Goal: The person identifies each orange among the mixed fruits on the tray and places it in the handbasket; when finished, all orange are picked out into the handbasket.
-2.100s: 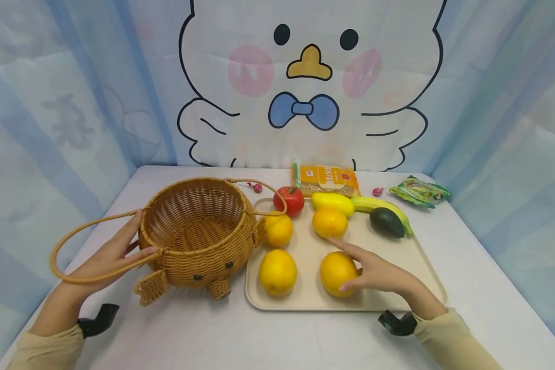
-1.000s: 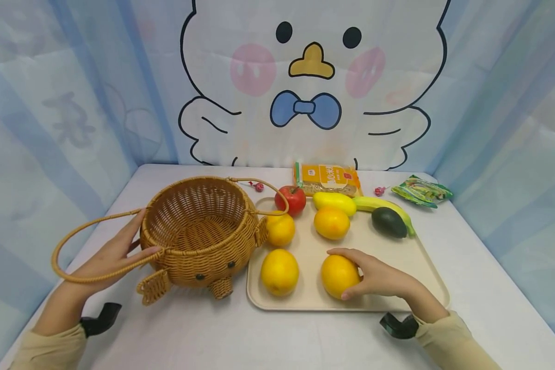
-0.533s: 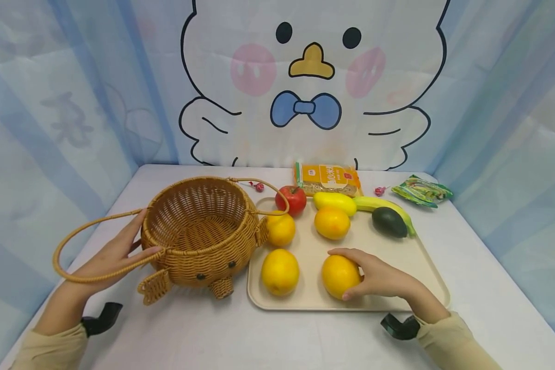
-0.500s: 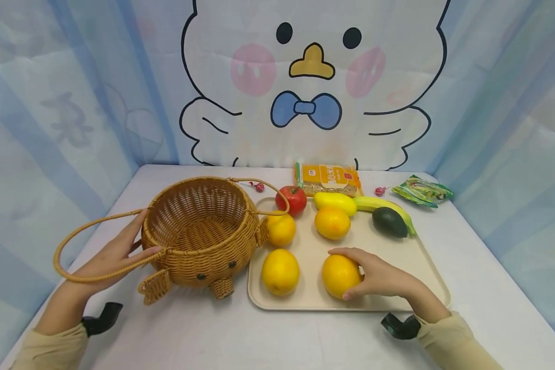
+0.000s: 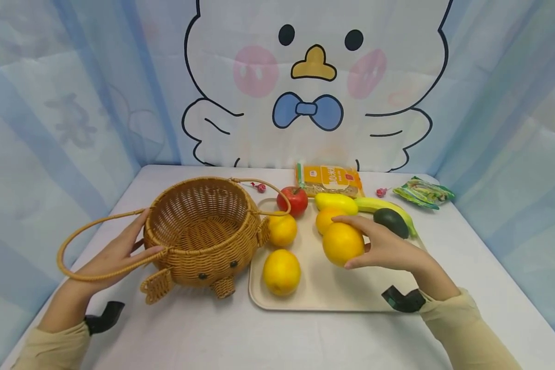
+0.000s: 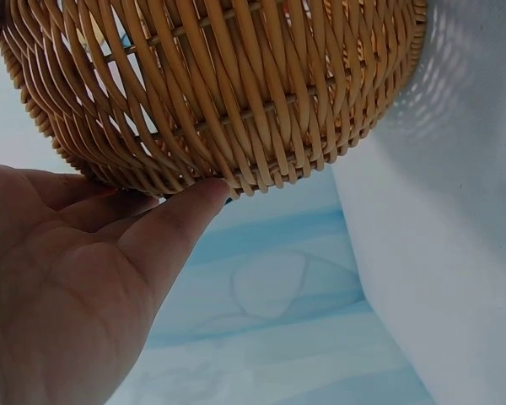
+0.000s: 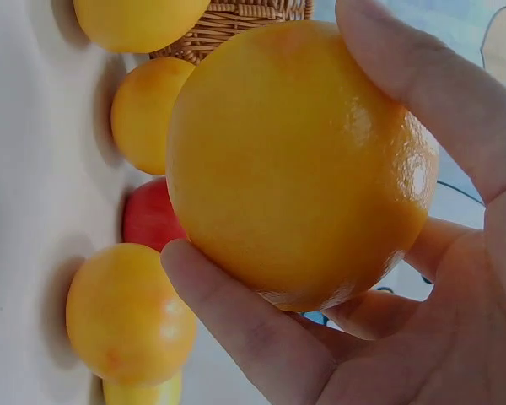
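Observation:
My right hand [image 5: 388,247] holds a round yellow-orange orange [image 5: 342,244] above the beige tray [image 5: 351,295], thumb and fingers around its sides. Seen close in the right wrist view, the orange [image 7: 295,160] has a smooth, shiny skin. On the left, a brown wicker basket [image 5: 203,262] with an animal face stands upright; nothing shows inside it. My left hand [image 5: 108,259] rests against its left side with fingers spread. The left wrist view shows straight fingers [image 6: 181,224] touching the woven wall [image 6: 236,101].
Other yellow-orange fruits [image 5: 282,272], a red apple [image 5: 295,201], a yellow mango-like fruit [image 5: 336,203], a banana [image 5: 372,204] and a dark green avocado [image 5: 391,222] lie on or by the tray. Behind are a grain packet [image 5: 328,181], lollipops [image 5: 261,188] and a green packet [image 5: 424,192].
My right hand closed around the front right orange, then lifted it off the tray; it now partly covers the fruit behind. My left hand and the basket stay in place.

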`<action>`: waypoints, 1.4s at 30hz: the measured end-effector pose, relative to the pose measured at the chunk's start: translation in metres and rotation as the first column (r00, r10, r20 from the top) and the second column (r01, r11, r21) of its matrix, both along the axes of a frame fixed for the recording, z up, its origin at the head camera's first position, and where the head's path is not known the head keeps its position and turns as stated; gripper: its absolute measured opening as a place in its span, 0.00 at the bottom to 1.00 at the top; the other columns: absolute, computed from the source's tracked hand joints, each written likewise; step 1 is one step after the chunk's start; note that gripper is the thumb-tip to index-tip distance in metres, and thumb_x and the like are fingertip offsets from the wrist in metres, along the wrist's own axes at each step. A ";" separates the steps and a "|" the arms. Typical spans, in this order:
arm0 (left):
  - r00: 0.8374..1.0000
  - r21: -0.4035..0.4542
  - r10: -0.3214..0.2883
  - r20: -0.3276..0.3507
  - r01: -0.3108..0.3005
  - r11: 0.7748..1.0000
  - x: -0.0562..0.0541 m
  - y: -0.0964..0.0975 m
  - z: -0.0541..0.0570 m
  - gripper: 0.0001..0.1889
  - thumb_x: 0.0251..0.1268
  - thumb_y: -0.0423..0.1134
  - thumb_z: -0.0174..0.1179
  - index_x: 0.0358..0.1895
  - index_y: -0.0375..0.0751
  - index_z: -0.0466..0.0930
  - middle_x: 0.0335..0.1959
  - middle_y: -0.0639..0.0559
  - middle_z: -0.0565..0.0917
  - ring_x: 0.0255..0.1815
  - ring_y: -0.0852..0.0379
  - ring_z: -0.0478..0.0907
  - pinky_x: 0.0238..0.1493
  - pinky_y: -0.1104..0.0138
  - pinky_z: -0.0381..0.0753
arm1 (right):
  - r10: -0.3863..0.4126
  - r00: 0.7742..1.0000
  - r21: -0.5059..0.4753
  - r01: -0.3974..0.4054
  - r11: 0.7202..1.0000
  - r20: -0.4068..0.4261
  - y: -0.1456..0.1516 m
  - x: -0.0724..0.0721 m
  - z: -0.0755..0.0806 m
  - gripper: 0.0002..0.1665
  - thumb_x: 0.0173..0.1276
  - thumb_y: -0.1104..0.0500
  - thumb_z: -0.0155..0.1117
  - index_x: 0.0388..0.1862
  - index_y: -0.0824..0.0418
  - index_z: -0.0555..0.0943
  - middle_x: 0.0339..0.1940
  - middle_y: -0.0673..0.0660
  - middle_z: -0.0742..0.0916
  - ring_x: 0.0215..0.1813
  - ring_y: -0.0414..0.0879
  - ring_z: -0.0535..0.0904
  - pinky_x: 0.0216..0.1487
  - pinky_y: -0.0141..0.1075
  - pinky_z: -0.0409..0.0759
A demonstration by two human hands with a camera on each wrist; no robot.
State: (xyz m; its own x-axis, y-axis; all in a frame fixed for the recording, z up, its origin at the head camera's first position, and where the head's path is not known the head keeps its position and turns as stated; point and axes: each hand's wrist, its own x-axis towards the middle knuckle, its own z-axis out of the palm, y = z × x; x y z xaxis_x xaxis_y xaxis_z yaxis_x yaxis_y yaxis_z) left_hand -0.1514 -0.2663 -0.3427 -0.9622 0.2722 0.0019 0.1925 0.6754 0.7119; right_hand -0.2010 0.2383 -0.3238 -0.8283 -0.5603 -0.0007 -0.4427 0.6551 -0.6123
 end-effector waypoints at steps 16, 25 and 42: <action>1.000 -0.016 0.001 -0.013 -0.001 1.000 -0.004 0.007 0.002 0.48 0.68 0.52 0.53 0.75 0.52 0.25 0.77 0.39 0.35 0.75 0.31 0.41 0.67 0.33 0.55 | 0.061 0.998 -0.031 -0.061 0.998 -0.006 -0.020 -0.010 0.016 0.50 0.49 0.47 0.77 0.69 0.48 0.63 0.67 0.56 0.71 0.57 0.52 0.70 0.54 0.46 0.83; 1.000 -0.025 0.016 -0.001 -0.016 1.000 -0.003 0.004 0.002 0.47 0.68 0.52 0.53 0.75 0.52 0.24 0.77 0.38 0.35 0.74 0.29 0.44 0.67 0.33 0.55 | 0.163 0.985 -0.077 -0.167 0.983 -0.054 -0.062 -0.024 0.037 0.50 0.47 0.47 0.77 0.69 0.43 0.64 0.68 0.50 0.70 0.61 0.51 0.69 0.58 0.47 0.81; 1.000 -0.008 0.006 -0.007 -0.006 1.000 0.000 0.000 0.000 0.47 0.69 0.50 0.53 0.75 0.53 0.24 0.77 0.39 0.34 0.75 0.31 0.39 0.67 0.34 0.55 | 0.274 0.955 -0.082 -0.284 0.955 -0.112 -0.110 -0.033 0.056 0.49 0.49 0.51 0.77 0.69 0.42 0.64 0.66 0.46 0.73 0.57 0.45 0.73 0.59 0.43 0.79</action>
